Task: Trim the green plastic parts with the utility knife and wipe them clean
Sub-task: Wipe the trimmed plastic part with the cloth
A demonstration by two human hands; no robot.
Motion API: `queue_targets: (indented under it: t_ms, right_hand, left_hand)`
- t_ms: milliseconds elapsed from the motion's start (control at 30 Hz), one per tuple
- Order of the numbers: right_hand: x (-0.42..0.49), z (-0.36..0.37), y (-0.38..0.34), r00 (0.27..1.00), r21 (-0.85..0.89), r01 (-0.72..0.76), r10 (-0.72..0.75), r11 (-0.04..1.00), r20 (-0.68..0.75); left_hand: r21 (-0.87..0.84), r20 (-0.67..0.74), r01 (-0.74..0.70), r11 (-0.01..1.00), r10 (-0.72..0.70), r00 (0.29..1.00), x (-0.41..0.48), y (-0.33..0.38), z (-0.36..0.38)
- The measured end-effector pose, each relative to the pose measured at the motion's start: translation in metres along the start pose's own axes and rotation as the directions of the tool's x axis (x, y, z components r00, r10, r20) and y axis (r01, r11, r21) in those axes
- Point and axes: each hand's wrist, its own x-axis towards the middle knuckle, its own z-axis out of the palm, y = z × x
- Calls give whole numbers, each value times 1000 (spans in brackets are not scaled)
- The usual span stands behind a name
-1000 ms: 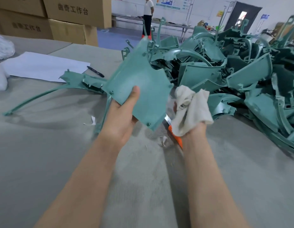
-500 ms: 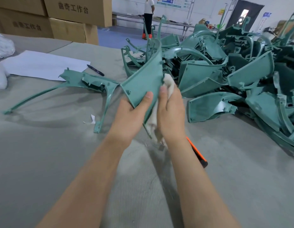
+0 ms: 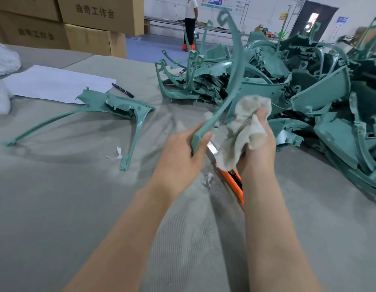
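Note:
My left hand [image 3: 180, 157] grips the lower end of a green plastic part [image 3: 235, 72], turned edge-on so its long curved arm rises up and away. My right hand [image 3: 258, 144] holds a bunched off-white cloth [image 3: 244, 131] just right of the part's lower section. Under that hand an orange utility knife [image 3: 233, 182] shows, blade out toward my left hand; whether my right hand grips it too is hidden. A second green part [image 3: 111, 106] lies on the grey table mat [image 3: 56, 197] to the left.
A big heap of green plastic parts [image 3: 309, 91] fills the table's right and far side. A white paper sheet [image 3: 56, 83] and a black pen [image 3: 122, 90] lie at the back left, with cardboard boxes [image 3: 88, 22] behind. A person [image 3: 190, 22] stands far off.
My left hand has turned the green part from broad face to edge-on, its long arm now pointing up. My right hand with the cloth has come off the part's surface and shifted right.

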Motion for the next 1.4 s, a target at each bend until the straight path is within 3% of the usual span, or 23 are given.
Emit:
queue_targets:
  t_ms: [100, 167, 233, 300, 400, 467, 500, 567, 633, 667, 733, 767, 800, 900, 967, 1000, 1033, 1100, 1167, 1200, 1267, 1367, 1400]
  right_hand:
    - [-18, 19, -2, 951, -227, 210, -145, 951, 271]
    - [-26, 37, -6, 942, -107, 143, -102, 984, 320]
    - [-25, 40, -10, 973, -4, 84, -81, 996, 216]
    - [-19, 28, -14, 991, 40, 1, -6, 999, 131]
    - [-13, -1, -20, 927, 186, -301, 241, 935, 287]
    - [-13, -15, -25, 893, 225, -371, 280, 901, 353]
    - [-14, -17, -26, 898, 225, -337, 240, 914, 369]
    - [-17, -16, -26, 925, 209, -213, 129, 954, 358]
    - [-19, -13, -23, 940, 198, -132, 60, 971, 335]
    - [-21, -12, -23, 940, 164, -86, 26, 983, 340]
    - [-23, -10, -23, 939, 38, 26, -38, 999, 341]
    - [-23, -9, -24, 948, -53, 85, -65, 995, 311]
    - [-21, -7, -23, 966, -167, 138, -96, 976, 241]
    - [-7, -6, -13, 962, -470, 196, -262, 861, -80]
    - [-3, -4, -12, 917, -496, 207, -343, 843, -202]
    - [-5, 0, -13, 904, -465, 263, -384, 845, -188]
    - [-9, 9, -15, 885, -448, 358, -451, 819, -118]
    - [-22, 33, -9, 785, -594, 565, -596, 573, 171]
    - [-36, 58, 16, 709, -669, 677, -518, 307, 480]
    - [-42, 66, 24, 733, -697, 663, -424, 274, 532]
    - [-36, 68, 27, 801, -764, 576, -385, 290, 458]
    - [-15, 59, 10, 911, -732, 360, -388, 579, 141]
    - [-17, 59, 9, 929, -743, 314, -354, 591, 111]
  left_hand:
    - [-30, 11, 44, 999, -43, 999, -1, -5, 2]
    - [-5, 40, 82, 997, -82, 996, -2, -8, 5]
    - [198, 40, 15, 980, -24, 999, -4, -6, 9]
    - [263, 68, -120, 957, 106, 992, -6, 1, 14]
    - [209, 318, -321, 924, 247, 916, -8, 9, 21]
    - [128, 414, -335, 934, 257, 873, -6, 9, 15]
    - [138, 385, -271, 953, 200, 901, -3, 7, 9]
    - [222, 178, -80, 972, 41, 983, 5, 0, -3]
    - [106, -20, 220, 970, -219, 975, 12, -10, -14]
    - [-117, 25, 383, 916, -383, 924, 14, -13, -19]
    - [-488, 328, 617, 617, -525, 785, 16, -17, -23]
    - [-536, 423, 666, 519, -517, 744, 16, -20, -25]
    - [-554, 460, 674, 489, -495, 737, 15, -23, -27]
    - [-619, 414, 597, 511, -433, 800, 17, -25, -29]
    - [-663, 339, 556, 501, -461, 820, 20, -26, -30]
    - [-679, 304, 541, 497, -481, 823, 21, -28, -30]
    - [-690, 280, 528, 495, -491, 825, 22, -29, -28]
    - [-708, 273, 525, 471, -503, 820, 22, -29, -24]
    - [-761, 307, 513, 398, -476, 824, 23, -28, -20]
    - [-788, 292, 487, 376, -469, 834, 25, -27, -19]
    - [-803, 209, 426, 417, -472, 856, 25, -22, -15]
    - [-761, 62, 340, 552, -460, 886, 24, -16, -9]
    - [-741, 39, 330, 584, -453, 891, 23, -15, -9]
